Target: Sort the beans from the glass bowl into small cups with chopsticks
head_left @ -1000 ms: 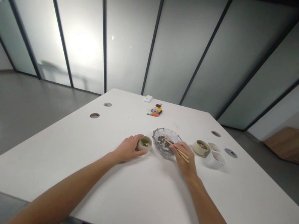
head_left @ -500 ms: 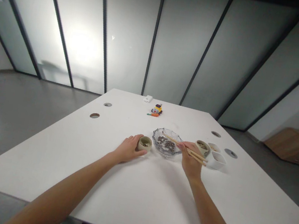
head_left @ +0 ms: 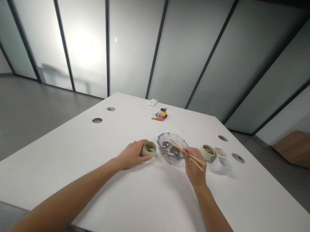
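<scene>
My left hand (head_left: 133, 154) is wrapped round the left side of a small pale ceramic cup (head_left: 149, 152) standing on the table; a few dark bits lie inside it. To its right sits a clear glass bowl (head_left: 169, 158) with a scalloped rim, holding small dark brown pieces that look like seeds or beans. In my right hand (head_left: 194, 166) is a pair of wooden chopsticks (head_left: 198, 163). Their tips reach down into the glass bowl among the dark pieces. Whether the tips pinch a piece is too small to tell.
Right of my right hand stand a second ceramic cup (head_left: 207, 153) with contents and white dishes (head_left: 222, 166). A yellow toy car (head_left: 162, 113), a toy carrot (head_left: 158, 119) and a white box (head_left: 153, 102) lie farther back on the white table (head_left: 100, 194). Round holes pierce its surface.
My right hand has shifted slightly left, and the chopstick tips have moved lower and deeper into the glass bowl. The left hand stays on the cup.
</scene>
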A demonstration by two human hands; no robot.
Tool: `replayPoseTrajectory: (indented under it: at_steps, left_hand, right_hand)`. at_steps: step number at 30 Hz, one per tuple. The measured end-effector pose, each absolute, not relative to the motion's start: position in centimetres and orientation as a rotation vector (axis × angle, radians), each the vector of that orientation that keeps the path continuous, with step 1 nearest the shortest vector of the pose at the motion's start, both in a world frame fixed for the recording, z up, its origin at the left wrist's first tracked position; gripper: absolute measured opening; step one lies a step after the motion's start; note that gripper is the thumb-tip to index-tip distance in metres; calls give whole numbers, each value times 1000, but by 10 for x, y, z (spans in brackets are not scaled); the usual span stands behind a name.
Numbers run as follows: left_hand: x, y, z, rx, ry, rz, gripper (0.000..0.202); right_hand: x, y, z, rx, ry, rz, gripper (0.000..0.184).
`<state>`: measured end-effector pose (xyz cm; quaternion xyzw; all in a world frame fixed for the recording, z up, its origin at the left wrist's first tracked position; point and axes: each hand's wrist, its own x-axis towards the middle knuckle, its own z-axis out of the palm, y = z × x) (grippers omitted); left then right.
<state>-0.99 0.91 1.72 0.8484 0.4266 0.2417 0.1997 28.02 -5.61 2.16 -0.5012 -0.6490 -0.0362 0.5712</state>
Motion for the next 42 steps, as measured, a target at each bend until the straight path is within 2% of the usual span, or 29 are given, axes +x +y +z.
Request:
replayPoseTrajectory:
  at_steps: [8, 22, 30, 38, 42]
  left_hand:
    - [-9, 10, 16, 2380, 1178, 681, 58]
    - [-9, 9, 16, 2389, 1179, 691, 57]
    - [-10, 11, 11, 2393, 1160, 723, 57]
    - [-10, 12, 10, 2394, 1160, 731, 59]
    - [-9, 10, 13, 2388, 1171, 722, 58]
  right_hand:
    - [295, -39, 4, -1189, -1607, -57, 44]
    - [296, -38, 2, -1123, -1611, -32, 38]
    - [289, -38, 4, -1127, -1673, 59, 41]
    - [289, -42, 7, -1098, -1660, -56, 33]
    - [289, -44, 8, -1122, -1714, -46, 36]
